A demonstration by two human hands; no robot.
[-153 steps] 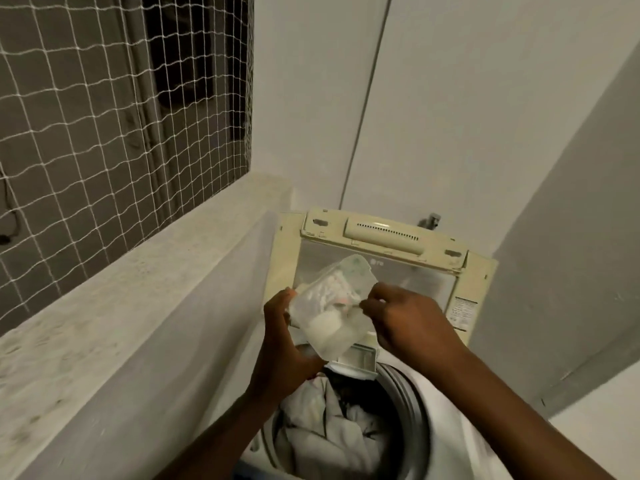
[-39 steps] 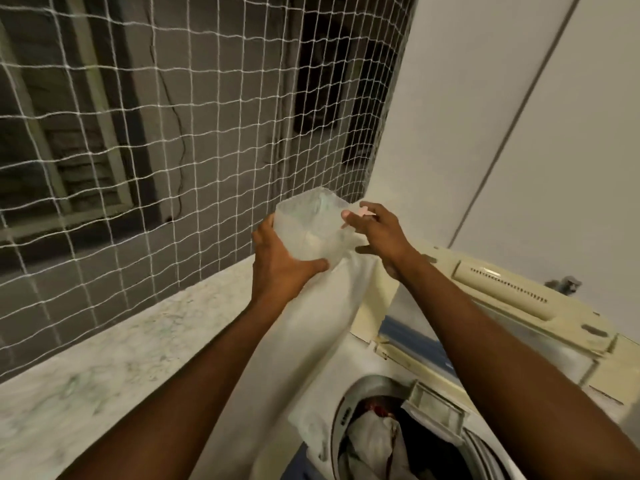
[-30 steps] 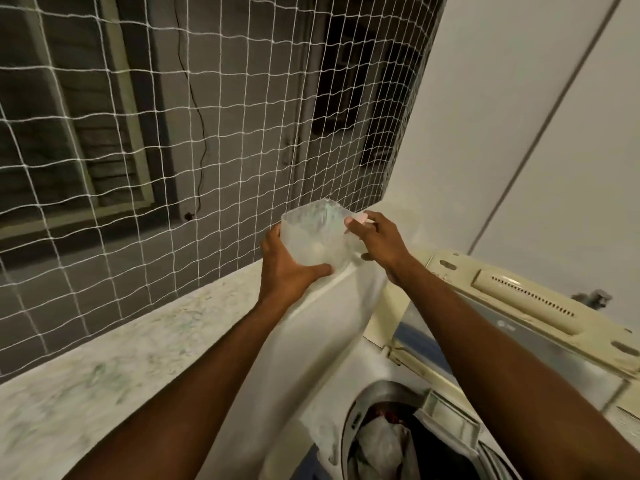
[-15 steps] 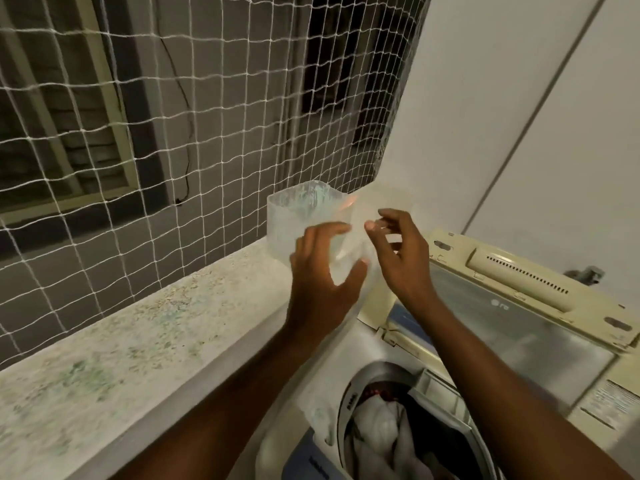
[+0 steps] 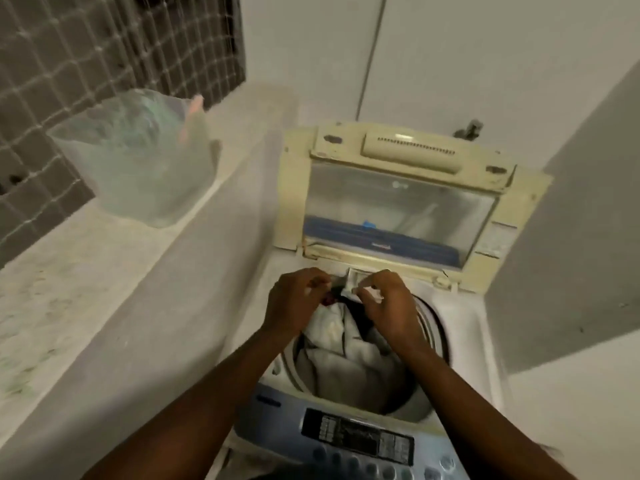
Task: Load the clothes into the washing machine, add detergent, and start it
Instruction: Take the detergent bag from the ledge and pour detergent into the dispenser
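Observation:
The top-loading washing machine (image 5: 465, 329) stands with its lid (image 5: 398, 206) raised. White and dark clothes (image 5: 341, 358) fill the drum. Both hands hover over the drum's back rim at the small white detergent drawer (image 5: 356, 279). My right hand (image 5: 386, 304) pinches the drawer's front edge with thumb and forefinger. My left hand (image 5: 298, 299) is curled at the drawer's left end; blur hides whether it grips anything. The clear plastic detergent bag (image 5: 138, 161) sits by itself on the ledge at left, a pink scoop sticking out of its top.
A speckled stone ledge (image 5: 69, 271) runs along the left, backed by white netting (image 5: 69, 46) over a window. The blue control panel (image 5: 356, 438) with buttons is at the machine's front. A grey wall (image 5: 571, 237) closes in on the right.
The detergent bag has left my hands and now rests on the ledge. Both hands have dropped from the ledge to the drawer at the drum's back rim; the view tilted down.

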